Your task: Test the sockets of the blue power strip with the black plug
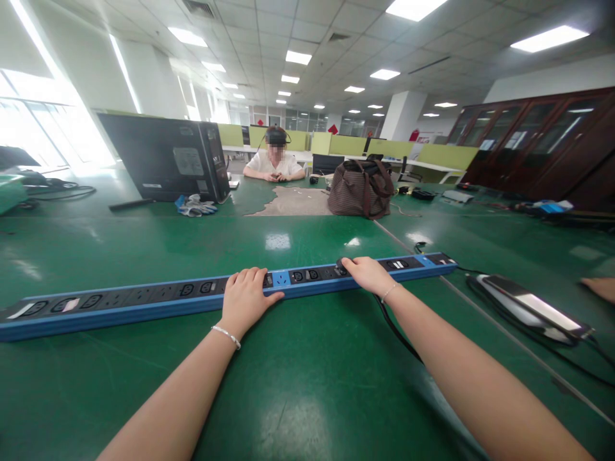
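Note:
A long blue power strip [144, 310] with black sockets lies across the green table. My left hand [245, 298] grips it near the middle, fingers over the top and thumb along the front edge, just left of a blue socket block [281, 278]. Farther right, my right hand [368, 275] is closed on a black plug [341, 266] at the strip's sockets. Whether its pins are inside a socket cannot be made out. A black cable [396, 330] passes beneath my right forearm.
A black adapter-like device [533, 304] with cables lies right of the strip, and another person's hand [598, 285] shows at the right edge. Behind stand a black computer case [163, 157], gloves [196, 205] and a brown bag [358, 192]. A person [275, 160] sits opposite.

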Demonstrator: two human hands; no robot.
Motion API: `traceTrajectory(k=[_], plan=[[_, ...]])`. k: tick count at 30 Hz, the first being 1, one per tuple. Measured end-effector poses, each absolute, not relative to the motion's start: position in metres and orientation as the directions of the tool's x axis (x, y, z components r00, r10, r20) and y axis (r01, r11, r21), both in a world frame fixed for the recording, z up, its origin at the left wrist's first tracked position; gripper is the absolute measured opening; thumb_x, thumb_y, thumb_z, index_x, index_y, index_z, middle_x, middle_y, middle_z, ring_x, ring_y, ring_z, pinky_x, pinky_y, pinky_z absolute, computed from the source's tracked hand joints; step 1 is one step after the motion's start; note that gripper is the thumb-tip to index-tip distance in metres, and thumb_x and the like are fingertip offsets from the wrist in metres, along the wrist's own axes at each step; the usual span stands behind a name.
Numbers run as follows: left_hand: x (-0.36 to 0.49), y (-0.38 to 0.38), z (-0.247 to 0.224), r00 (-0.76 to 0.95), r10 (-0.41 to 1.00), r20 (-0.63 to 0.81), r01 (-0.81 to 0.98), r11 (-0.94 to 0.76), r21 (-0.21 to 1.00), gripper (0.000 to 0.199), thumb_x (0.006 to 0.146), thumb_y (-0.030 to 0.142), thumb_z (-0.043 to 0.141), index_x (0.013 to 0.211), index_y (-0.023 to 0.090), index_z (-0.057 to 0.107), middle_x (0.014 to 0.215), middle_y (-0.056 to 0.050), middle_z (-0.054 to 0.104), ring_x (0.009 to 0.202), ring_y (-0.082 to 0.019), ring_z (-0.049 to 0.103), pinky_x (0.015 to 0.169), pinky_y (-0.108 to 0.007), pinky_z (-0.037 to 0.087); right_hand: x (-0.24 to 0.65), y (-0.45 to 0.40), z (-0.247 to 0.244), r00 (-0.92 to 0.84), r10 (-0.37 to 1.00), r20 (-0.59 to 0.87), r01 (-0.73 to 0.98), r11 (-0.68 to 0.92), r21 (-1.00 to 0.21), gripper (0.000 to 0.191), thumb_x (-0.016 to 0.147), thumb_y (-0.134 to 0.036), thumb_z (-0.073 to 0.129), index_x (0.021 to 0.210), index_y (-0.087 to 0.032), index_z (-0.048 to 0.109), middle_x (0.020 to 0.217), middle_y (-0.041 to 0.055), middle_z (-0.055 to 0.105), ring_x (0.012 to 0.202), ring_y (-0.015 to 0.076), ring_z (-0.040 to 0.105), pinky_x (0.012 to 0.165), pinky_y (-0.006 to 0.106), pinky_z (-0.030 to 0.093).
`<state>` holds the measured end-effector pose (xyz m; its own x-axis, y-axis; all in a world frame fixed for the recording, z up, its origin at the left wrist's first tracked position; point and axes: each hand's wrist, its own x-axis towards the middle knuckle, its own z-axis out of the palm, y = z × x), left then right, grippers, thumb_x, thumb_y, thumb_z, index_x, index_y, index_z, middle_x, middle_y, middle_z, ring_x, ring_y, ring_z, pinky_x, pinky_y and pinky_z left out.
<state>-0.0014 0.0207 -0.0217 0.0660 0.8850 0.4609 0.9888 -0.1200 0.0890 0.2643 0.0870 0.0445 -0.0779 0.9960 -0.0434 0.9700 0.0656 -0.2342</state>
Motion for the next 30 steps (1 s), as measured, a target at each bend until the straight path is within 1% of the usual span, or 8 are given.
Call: traceTrajectory(k=[5, 8, 13, 17, 21, 25, 27, 30], plan=[[-0.001, 0.021, -0.022, 0.057, 0.891, 0.449, 0.989, -0.112, 0.097, 0.056, 0.073, 0.058, 0.051, 0.115, 0.02, 0.051, 0.114, -0.01, 0.058, 0.109, -0.027, 0.048, 0.094, -0.042, 0.031, 0.246, 0.085, 0.039, -0.118, 0.99, -0.07, 0.974, 0.102, -0.202, 0.062, 0.086, -0.052, 0.022, 0.086, -0.012, 0.068, 0.095, 0.0169, 0.067, 0.091, 0.0226, 0.061, 0.074, 0.025, 0.041], [-0.001, 0.021, -0.021, 0.057, 0.894, 0.444, 0.988, -0.115, 0.105, 0.056, 0.073, 0.058, 0.051, 0.115, 0.021, 0.051, 0.114, -0.01, 0.058, 0.109, -0.027, 0.048, 0.094, -0.042, 0.031, 0.239, 0.086, 0.038, -0.096, 0.992, -0.082, 0.983, 0.081, -0.167, 0.062, 0.087, -0.051, 0.021, 0.088, -0.012, 0.069, 0.097, 0.0174, 0.066, 0.093, 0.0228, 0.061, 0.077, 0.027, 0.042], [-0.002, 0.022, -0.023, 0.055, 0.888, 0.456, 0.987, -0.117, 0.11, 0.056, 0.073, 0.059, 0.051, 0.114, 0.021, 0.051, 0.113, -0.01, 0.058, 0.109, -0.027, 0.047, 0.095, -0.042, 0.03, 0.232, 0.085, 0.04, -0.048, 0.994, -0.102, 0.987, 0.032, -0.155, 0.062, 0.087, -0.051, 0.021, 0.093, -0.011, 0.068, 0.1, 0.0188, 0.065, 0.096, 0.0244, 0.06, 0.081, 0.03, 0.042], [-0.002, 0.021, -0.025, 0.048, 0.882, 0.469, 0.985, -0.118, 0.122, 0.058, 0.072, 0.059, 0.052, 0.115, 0.02, 0.051, 0.114, -0.01, 0.057, 0.11, -0.027, 0.046, 0.095, -0.041, 0.03, 0.225, 0.081, 0.042, 0.001, 0.995, -0.095, 0.991, -0.013, -0.134, 0.062, 0.086, -0.051, 0.023, 0.096, -0.01, 0.067, 0.101, 0.0203, 0.064, 0.096, 0.0261, 0.06, 0.081, 0.033, 0.042], [-0.001, 0.021, -0.025, 0.052, 0.877, 0.478, 0.986, -0.122, 0.116, 0.058, 0.072, 0.059, 0.052, 0.114, 0.019, 0.051, 0.113, -0.01, 0.058, 0.109, -0.027, 0.047, 0.096, -0.041, 0.03, 0.219, 0.075, 0.043, 0.019, 0.998, -0.066, 0.995, -0.025, -0.097, 0.063, 0.086, -0.052, 0.022, 0.096, -0.01, 0.067, 0.098, 0.0215, 0.064, 0.094, 0.028, 0.06, 0.081, 0.037, 0.042], [-0.002, 0.021, -0.025, 0.051, 0.874, 0.483, 0.986, -0.121, 0.115, 0.059, 0.072, 0.06, 0.052, 0.113, 0.019, 0.051, 0.113, -0.011, 0.058, 0.109, -0.027, 0.047, 0.095, -0.041, 0.03, 0.215, 0.072, 0.044, 0.037, 0.997, -0.062, 0.995, -0.043, -0.091, 0.062, 0.086, -0.051, 0.022, 0.098, -0.01, 0.067, 0.099, 0.0229, 0.063, 0.094, 0.0293, 0.06, 0.081, 0.04, 0.042], [-0.002, 0.021, -0.025, 0.052, 0.874, 0.482, 0.986, -0.122, 0.115, 0.059, 0.072, 0.06, 0.052, 0.113, 0.019, 0.051, 0.113, -0.011, 0.057, 0.109, -0.027, 0.047, 0.095, -0.04, 0.03, 0.214, 0.071, 0.046, 0.044, 0.997, -0.066, 0.995, -0.05, -0.088, 0.061, 0.086, -0.05, 0.023, 0.098, -0.01, 0.067, 0.099, 0.0231, 0.063, 0.094, 0.0294, 0.061, 0.081, 0.041, 0.042], [-0.002, 0.021, -0.025, 0.049, 0.88, 0.473, 0.986, -0.119, 0.119, 0.059, 0.072, 0.06, 0.051, 0.113, 0.019, 0.051, 0.114, -0.011, 0.057, 0.11, -0.027, 0.047, 0.095, -0.041, 0.03, 0.212, 0.071, 0.047, 0.053, 0.996, -0.065, 0.995, -0.058, -0.08, 0.06, 0.086, -0.05, 0.024, 0.097, -0.01, 0.067, 0.098, 0.0218, 0.064, 0.093, 0.0285, 0.061, 0.08, 0.038, 0.043]])
